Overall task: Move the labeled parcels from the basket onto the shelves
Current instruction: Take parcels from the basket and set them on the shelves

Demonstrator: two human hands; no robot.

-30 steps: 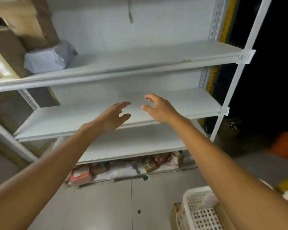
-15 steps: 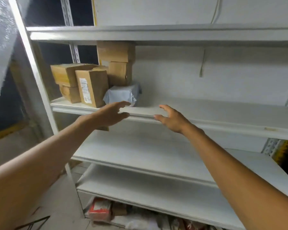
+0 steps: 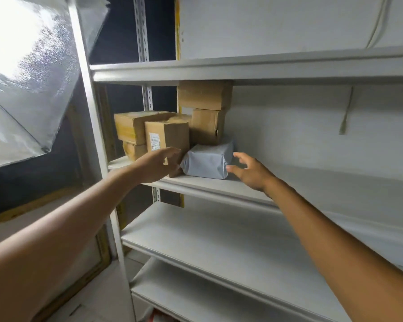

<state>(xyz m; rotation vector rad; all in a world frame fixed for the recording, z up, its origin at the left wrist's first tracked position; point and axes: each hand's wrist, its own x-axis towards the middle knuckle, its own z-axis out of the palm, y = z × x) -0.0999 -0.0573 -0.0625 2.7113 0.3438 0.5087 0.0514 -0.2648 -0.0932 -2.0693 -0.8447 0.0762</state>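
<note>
A grey plastic-wrapped parcel lies on the white shelf at chest height. My left hand reaches to its left end with fingers spread, in front of a labeled cardboard box. My right hand is at the parcel's right end, fingers extended, thumb by its corner. Neither hand grips anything. Several more cardboard boxes are stacked behind the parcel. The basket is out of view.
White metal shelves run below and above the parcel shelf. A white upright post stands at the left. A frosted window pane juts in at the upper left.
The view has swung up and left from the lower shelves to the parcel shelf. Both hands have moved forward to either end of the grey parcel.
</note>
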